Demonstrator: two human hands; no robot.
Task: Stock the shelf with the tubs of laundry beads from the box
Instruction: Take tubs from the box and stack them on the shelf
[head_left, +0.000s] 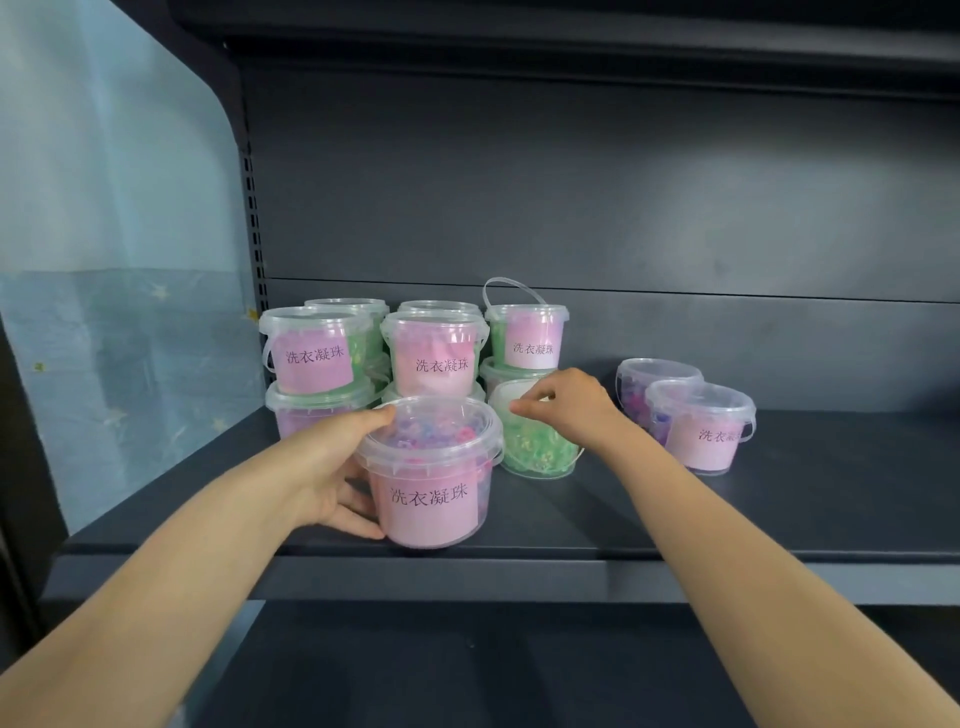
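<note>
Because the nearest tub (431, 499) is thin clear plastic filled with loose beads, it is probably light but smooth-walled and slightly flexible. The left hand (332, 467) looks well placed for that: it wraps round the tub's side, thumb at the lid rim and fingers low on the wall, while the tub stands upright at the front edge of the shelf (727, 519). Just beyond, and apart from the left, the right hand (566, 405) pinches the upper rim of a green tub (535, 447) that sits tilted. The stiff rim looks the safest hold, since squeezing the wall might pop a lid. To the right of that hand stand two tubs (701, 431), one behind the other. Behind both hands, the stacked tubs (436, 353) show five on top and at least three beneath. That makes twelve tubs countable, and more may be hidden. The box is out of view.
</note>
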